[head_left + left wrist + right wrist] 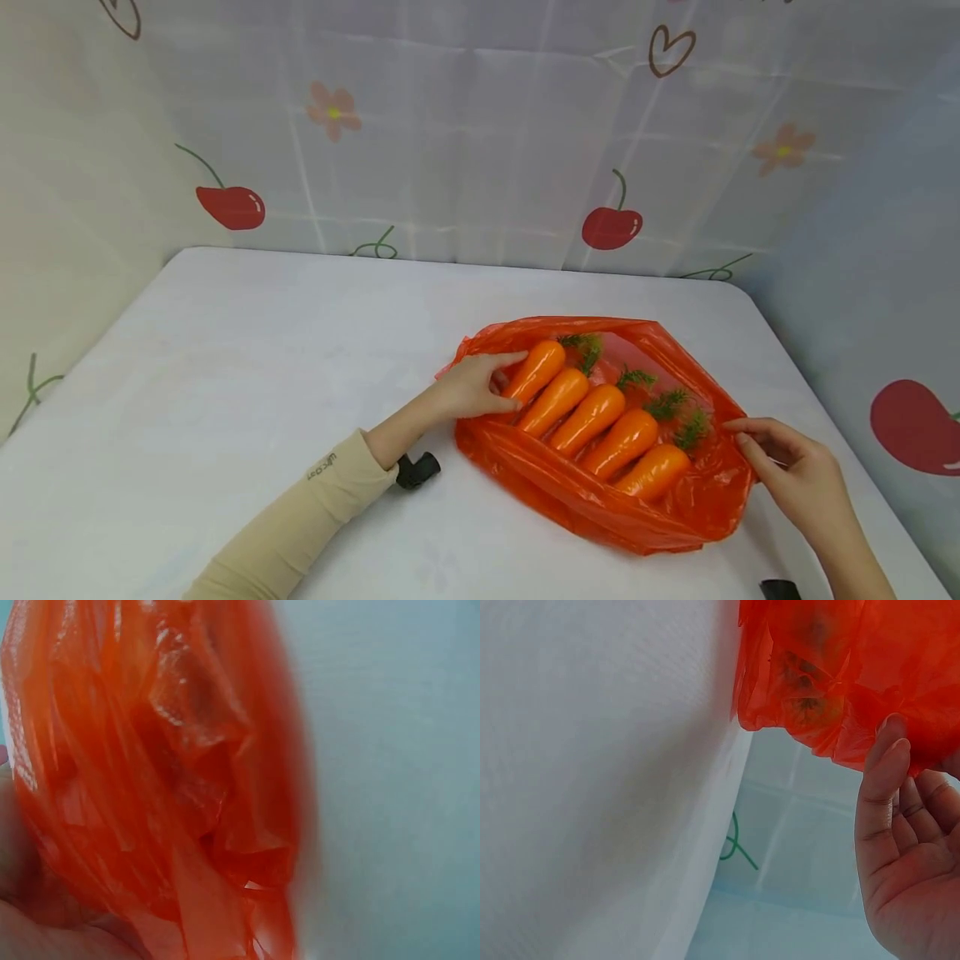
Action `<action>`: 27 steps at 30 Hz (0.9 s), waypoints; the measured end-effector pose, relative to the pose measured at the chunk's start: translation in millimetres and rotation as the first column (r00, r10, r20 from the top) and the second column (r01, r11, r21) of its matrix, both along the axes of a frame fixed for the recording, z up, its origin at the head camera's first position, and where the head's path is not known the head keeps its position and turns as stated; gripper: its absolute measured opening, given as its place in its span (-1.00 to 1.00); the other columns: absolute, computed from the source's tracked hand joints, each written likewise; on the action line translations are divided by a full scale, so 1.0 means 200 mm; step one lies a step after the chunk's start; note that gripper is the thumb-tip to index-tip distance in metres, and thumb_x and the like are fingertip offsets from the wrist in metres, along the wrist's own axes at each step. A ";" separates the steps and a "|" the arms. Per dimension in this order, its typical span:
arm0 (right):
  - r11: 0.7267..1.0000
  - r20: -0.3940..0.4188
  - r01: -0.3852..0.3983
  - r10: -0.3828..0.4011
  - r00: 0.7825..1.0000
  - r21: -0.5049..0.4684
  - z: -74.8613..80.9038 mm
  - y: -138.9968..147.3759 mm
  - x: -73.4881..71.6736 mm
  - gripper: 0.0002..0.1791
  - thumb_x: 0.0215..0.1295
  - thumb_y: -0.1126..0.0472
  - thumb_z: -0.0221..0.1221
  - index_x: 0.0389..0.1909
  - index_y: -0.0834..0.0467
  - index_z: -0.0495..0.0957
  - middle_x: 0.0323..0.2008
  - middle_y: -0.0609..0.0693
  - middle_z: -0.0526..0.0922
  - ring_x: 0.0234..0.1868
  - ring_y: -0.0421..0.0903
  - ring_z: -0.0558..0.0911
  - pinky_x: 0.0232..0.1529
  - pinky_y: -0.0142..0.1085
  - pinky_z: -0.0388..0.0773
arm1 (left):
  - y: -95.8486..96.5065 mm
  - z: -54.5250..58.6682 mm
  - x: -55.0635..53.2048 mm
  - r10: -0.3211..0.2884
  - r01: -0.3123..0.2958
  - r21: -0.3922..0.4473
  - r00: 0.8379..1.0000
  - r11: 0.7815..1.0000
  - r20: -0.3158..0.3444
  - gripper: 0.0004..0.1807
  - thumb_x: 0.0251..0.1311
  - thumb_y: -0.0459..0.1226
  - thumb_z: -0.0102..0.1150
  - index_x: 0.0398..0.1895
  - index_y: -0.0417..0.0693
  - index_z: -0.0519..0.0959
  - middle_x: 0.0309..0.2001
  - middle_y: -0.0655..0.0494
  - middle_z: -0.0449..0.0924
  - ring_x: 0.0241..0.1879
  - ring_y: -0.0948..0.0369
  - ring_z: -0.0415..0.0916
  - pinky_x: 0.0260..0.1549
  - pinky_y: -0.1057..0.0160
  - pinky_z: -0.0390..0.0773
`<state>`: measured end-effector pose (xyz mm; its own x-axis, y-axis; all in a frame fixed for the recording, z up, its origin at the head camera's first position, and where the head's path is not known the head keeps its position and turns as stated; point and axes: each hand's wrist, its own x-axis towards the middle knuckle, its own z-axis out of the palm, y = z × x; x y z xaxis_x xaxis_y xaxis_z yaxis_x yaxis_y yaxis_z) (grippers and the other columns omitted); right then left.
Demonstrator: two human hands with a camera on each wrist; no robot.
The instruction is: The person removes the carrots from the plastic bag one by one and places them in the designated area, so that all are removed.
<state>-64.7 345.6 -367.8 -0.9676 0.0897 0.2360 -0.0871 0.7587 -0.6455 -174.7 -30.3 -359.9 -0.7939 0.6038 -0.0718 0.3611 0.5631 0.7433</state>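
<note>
Right hand (798, 479) pinches the orange-red bag (555, 492) by its three-o'clock edge; left hand (474, 387), near ten, has thumb and forefinger about the end carrot (536, 369), grip unclear. Five carrots (590, 418) lie inside; light, even tension should spare the thin film.

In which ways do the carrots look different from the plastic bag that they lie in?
The carrots are smooth and rounded; the bag is thin and creased. The carrots are orange with green tops; the bag is a redder orange. The carrots lie side by side in a row; the bag spreads open around them. Both look shiny.
</note>
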 end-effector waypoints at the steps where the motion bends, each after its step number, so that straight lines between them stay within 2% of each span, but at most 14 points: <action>1: 1.000 0.001 0.000 0.000 1.000 -0.007 0.01 -0.01 0.00 -0.83 0.32 0.30 0.12 -0.14 0.25 0.59 -0.34 -0.26 0.58 -0.49 -0.31 0.56 -0.58 -0.38 0.56 | 0.00 0.01 0.00 -0.002 0.002 0.013 1.000 1.000 0.006 -0.25 0.07 -0.24 0.35 0.36 -0.07 0.27 -0.27 0.12 0.53 -0.37 0.28 0.48 -0.33 0.37 0.50; 5: 1.000 0.002 0.003 -0.003 1.000 -0.019 0.03 -0.02 -0.01 -0.83 0.32 0.31 0.12 -0.14 0.27 0.59 -0.34 -0.14 0.61 -0.50 -0.31 0.56 -0.59 -0.40 0.55 | -0.01 0.03 -0.01 -0.009 0.005 0.073 0.999 0.997 0.047 -0.25 0.06 -0.22 0.35 0.35 -0.05 0.29 -0.25 0.11 0.54 -0.34 0.27 0.51 -0.29 0.36 0.51; 8: 1.000 0.015 0.001 -0.001 1.000 -0.016 0.02 -0.01 -0.01 -0.82 0.32 0.29 0.12 -0.14 0.26 0.58 -0.34 0.03 0.62 -0.52 -0.28 0.56 -0.60 -0.36 0.56 | -0.01 0.04 -0.01 -0.022 0.000 0.156 0.989 0.988 0.146 -0.27 0.06 -0.22 0.36 0.34 -0.01 0.30 -0.22 0.10 0.53 -0.32 0.24 0.52 -0.27 0.34 0.52; 10: 1.000 0.030 0.000 0.000 1.000 -0.009 0.01 -0.01 0.00 -0.81 0.33 0.26 0.12 -0.13 0.26 0.58 -0.34 0.09 0.61 -0.52 -0.26 0.56 -0.61 -0.35 0.56 | 0.00 0.04 0.00 -0.051 -0.006 0.231 0.969 0.973 0.242 -0.28 0.08 -0.22 0.34 0.35 0.03 0.30 -0.20 0.08 0.52 -0.31 0.21 0.53 -0.27 0.31 0.54; 12: 1.000 0.038 0.002 -0.001 0.999 -0.015 0.00 0.00 0.00 -0.81 0.33 0.26 0.13 -0.12 0.26 0.58 -0.35 0.10 0.60 -0.54 -0.23 0.56 -0.61 -0.35 0.56 | 0.00 0.04 0.00 -0.092 -0.014 0.311 0.941 0.950 0.326 -0.29 0.10 -0.24 0.32 0.35 0.05 0.29 -0.17 0.05 0.52 -0.28 0.17 0.53 -0.25 0.28 0.56; 15: 1.000 0.040 0.000 0.001 0.999 -0.022 -0.02 0.02 0.00 -0.80 0.33 0.25 0.12 -0.10 0.24 0.58 -0.32 0.10 0.61 -0.53 -0.20 0.57 -0.59 -0.35 0.56 | 0.00 0.06 0.02 -0.161 -0.021 0.419 0.906 0.908 0.392 -0.30 0.13 -0.28 0.28 0.37 0.08 0.27 -0.14 -0.02 0.51 -0.23 0.11 0.53 -0.22 0.22 0.57; 18: 1.000 0.005 -0.015 0.015 1.000 -0.013 -0.06 0.05 -0.01 -0.81 0.35 0.20 0.11 -0.10 0.12 0.60 -0.30 -0.03 0.61 -0.53 -0.20 0.57 -0.59 -0.37 0.56 | 0.00 0.10 0.03 -0.208 -0.017 0.488 0.891 0.873 0.403 -0.30 0.15 -0.32 0.25 0.37 0.10 0.26 -0.12 -0.06 0.51 -0.18 0.08 0.53 -0.19 0.18 0.56; 21: 1.000 0.002 -0.009 0.009 1.000 -0.007 -0.05 0.04 -0.01 -0.81 0.35 0.19 0.11 -0.10 0.13 0.61 -0.31 -0.14 0.61 -0.54 -0.20 0.57 -0.59 -0.37 0.56 | 0.00 0.13 0.03 -0.250 0.002 0.532 0.884 0.847 0.395 -0.30 0.17 -0.36 0.22 0.38 0.10 0.24 -0.09 -0.08 0.50 -0.15 0.06 0.52 -0.15 0.16 0.55; 23: 1.000 0.004 -0.006 0.006 1.000 -0.002 -0.02 0.02 0.00 -0.81 0.35 0.22 0.10 -0.10 0.16 0.61 -0.34 -0.20 0.59 -0.55 -0.21 0.56 -0.59 -0.39 0.56 | -0.01 0.14 0.04 -0.266 0.012 0.549 0.883 0.836 0.386 -0.29 0.17 -0.38 0.21 0.39 0.09 0.23 -0.08 -0.09 0.49 -0.14 0.05 0.51 -0.13 0.15 0.54; 25: 1.000 0.025 -0.006 0.006 1.000 -0.015 0.01 0.00 0.01 -0.79 0.34 0.27 0.10 -0.10 0.27 0.59 -0.32 -0.08 0.61 -0.54 -0.18 0.56 -0.58 -0.38 0.56 | -0.03 0.16 0.04 -0.267 0.013 0.555 0.886 0.832 0.379 -0.30 0.17 -0.38 0.21 0.39 0.08 0.23 -0.08 -0.09 0.49 -0.14 0.05 0.51 -0.13 0.14 0.54; 27: 1.000 0.012 -0.012 0.012 1.000 -0.013 -0.02 0.03 0.00 -0.80 0.34 0.24 0.11 -0.11 0.22 0.59 -0.33 -0.12 0.61 -0.54 -0.19 0.57 -0.60 -0.35 0.56 | -0.06 0.17 0.04 -0.250 0.000 0.547 0.889 0.837 0.384 -0.30 0.17 -0.38 0.21 0.39 0.07 0.24 -0.08 -0.10 0.48 -0.15 0.04 0.51 -0.14 0.13 0.55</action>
